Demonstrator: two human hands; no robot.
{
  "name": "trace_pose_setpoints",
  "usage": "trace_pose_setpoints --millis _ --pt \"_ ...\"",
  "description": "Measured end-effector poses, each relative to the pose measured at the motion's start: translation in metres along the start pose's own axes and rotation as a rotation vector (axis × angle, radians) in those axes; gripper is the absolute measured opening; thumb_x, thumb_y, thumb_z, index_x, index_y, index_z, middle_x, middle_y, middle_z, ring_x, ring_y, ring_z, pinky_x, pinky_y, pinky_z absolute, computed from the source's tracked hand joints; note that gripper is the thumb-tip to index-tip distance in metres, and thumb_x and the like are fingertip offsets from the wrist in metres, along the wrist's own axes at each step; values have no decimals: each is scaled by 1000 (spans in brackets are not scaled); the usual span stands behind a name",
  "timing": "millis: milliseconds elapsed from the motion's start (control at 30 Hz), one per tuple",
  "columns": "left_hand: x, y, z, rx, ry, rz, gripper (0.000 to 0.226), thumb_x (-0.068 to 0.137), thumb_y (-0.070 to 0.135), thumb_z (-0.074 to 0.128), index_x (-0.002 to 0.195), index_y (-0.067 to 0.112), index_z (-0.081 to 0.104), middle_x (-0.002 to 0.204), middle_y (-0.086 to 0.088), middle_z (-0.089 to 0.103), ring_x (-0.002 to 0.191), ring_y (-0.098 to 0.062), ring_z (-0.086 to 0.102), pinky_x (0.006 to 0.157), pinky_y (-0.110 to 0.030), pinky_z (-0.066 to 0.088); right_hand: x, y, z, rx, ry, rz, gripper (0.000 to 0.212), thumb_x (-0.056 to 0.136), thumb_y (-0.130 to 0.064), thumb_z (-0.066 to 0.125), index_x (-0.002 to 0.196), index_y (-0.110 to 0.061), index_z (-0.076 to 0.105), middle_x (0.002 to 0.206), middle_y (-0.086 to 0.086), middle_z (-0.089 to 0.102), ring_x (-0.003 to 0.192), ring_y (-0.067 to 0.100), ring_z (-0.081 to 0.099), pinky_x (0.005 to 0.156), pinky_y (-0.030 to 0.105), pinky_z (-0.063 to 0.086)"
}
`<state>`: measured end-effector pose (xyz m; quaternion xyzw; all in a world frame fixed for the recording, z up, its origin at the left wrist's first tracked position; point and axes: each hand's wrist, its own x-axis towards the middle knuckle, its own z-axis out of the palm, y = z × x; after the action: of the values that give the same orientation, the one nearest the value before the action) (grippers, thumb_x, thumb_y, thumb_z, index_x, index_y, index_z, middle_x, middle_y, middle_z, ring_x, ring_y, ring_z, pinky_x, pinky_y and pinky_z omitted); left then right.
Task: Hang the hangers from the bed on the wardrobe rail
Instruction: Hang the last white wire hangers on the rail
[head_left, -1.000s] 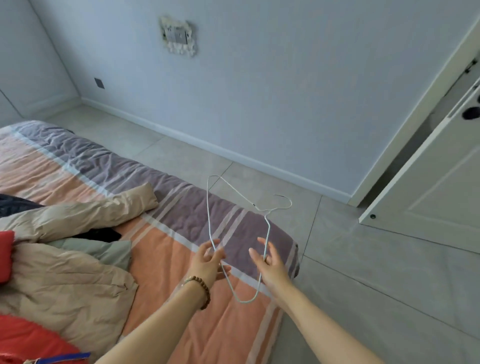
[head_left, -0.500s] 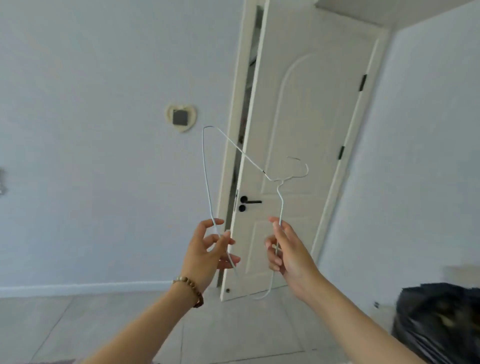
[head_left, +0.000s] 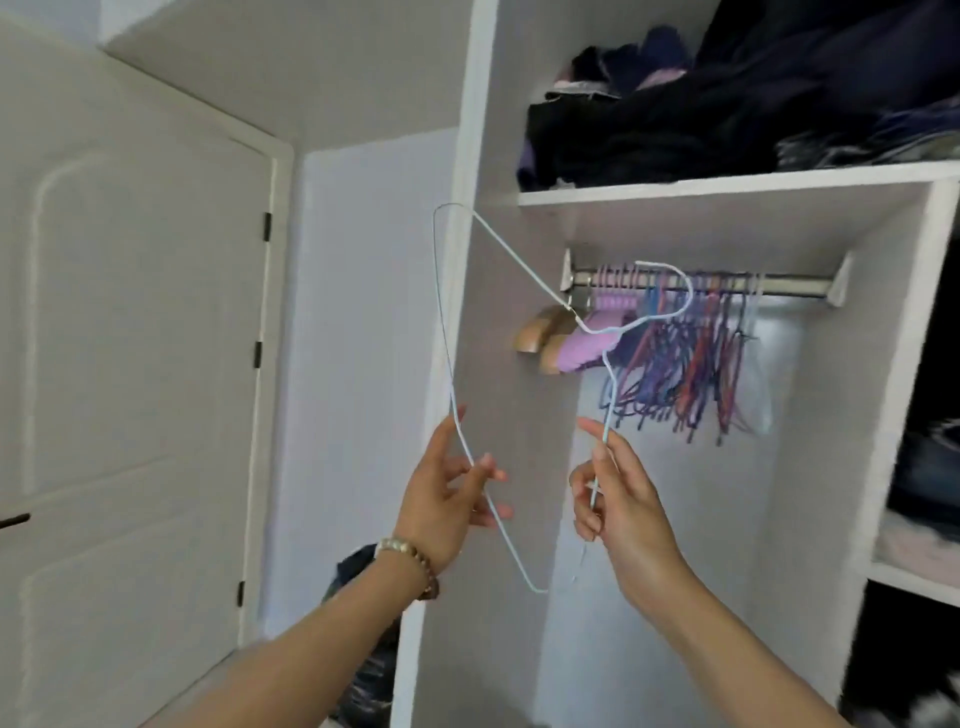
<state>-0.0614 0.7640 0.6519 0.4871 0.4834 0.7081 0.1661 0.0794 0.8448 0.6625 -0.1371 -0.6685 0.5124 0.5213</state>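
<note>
While both hands are raised before the open wardrobe, a pale blue wire hanger (head_left: 443, 322) sits between them, tilted, its hook turned right toward the wardrobe rail (head_left: 789, 286).

Left hand (head_left: 441, 499): thumb and fingertips pinch the hanger's long straight side, the other fingers spread loose. Right hand (head_left: 618, 499): thumb and forefinger pinch the wire below the twisted neck, the remaining fingers curled in.

Hook overlaps the rail's left part in view (whether it touches the rail, cannot tell).

Rail runs under a white shelf (head_left: 727, 187), held by two brackets. A dense bunch of coloured hangers (head_left: 685, 374) hangs on it: purple, blue and red thin ones, with chunky tan and lilac ones at the left end. Dark clothes (head_left: 675, 104) are piled on the shelf.

Beaded bracelet (head_left: 410, 558) on the left wrist. White panelled door (head_left: 130, 364) to the left. Dark bag (head_left: 363, 571) low beside the wardrobe's side panel.
</note>
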Motion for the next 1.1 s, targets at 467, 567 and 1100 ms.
trace_pose_setpoints --millis 467,567,1100 --pt "50 6 213 -54 -539 -211 74 91 41 49 147 14 9 134 -6 47 70 -11 65 60 -23 58 -15 -62 -160 -151 314 -104 26 100 -27 39 117 -34 57 56 -3 42 39 4 24 38 16 21" --pt "60 8 226 -124 -639 -289 66 90 48 45 142 13 23 139 -4 41 85 -15 65 76 -31 57 -13 -66 -164 -175 360 -111 26 100 -26 39 116 -34 58 57 -3 42 38 5 23 37 16 21" --pt "130 -12 232 -170 -675 -237 53 97 48 26 140 19 35 140 0 43 124 -22 48 97 -33 42 62 -34 -160 -230 556 -51 26 100 -20 42 118 -31 57 56 -4 39 38 3 28 38 13 24"
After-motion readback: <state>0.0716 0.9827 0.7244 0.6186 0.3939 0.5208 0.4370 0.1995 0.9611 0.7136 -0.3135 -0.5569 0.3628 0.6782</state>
